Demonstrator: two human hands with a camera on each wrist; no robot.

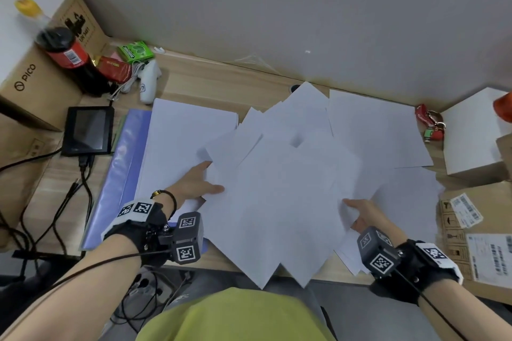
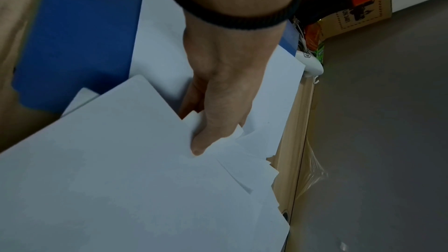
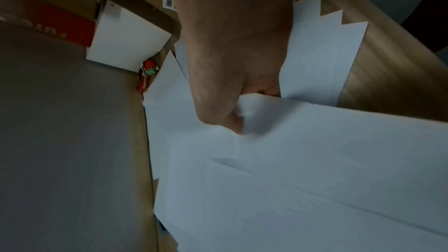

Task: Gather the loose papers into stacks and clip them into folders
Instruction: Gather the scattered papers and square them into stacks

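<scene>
A fanned heap of loose white papers [image 1: 282, 188] covers the middle of the wooden desk, some corners hanging over the near edge. My left hand [image 1: 201, 183] grips the heap's left side, thumb [image 2: 201, 143] on top and fingers tucked under the sheets [image 2: 145, 179]. My right hand [image 1: 363, 214] pinches the right side, thumb [image 3: 232, 122] pressed on the papers [image 3: 315, 160]. An open blue folder [image 1: 122, 174] lies at the left with a neat white stack [image 1: 182, 144] on it. More sheets [image 1: 374, 130] lie at the back right.
A small black screen [image 1: 88, 130] with cables sits left of the folder. Behind it stand a dark bottle [image 1: 69, 58], snack packs [image 1: 135, 51] and a white controller [image 1: 148, 83]. Cardboard boxes [image 1: 471, 230] and a white box [image 1: 471, 135] line the right; a red keychain [image 1: 430, 124] lies by them.
</scene>
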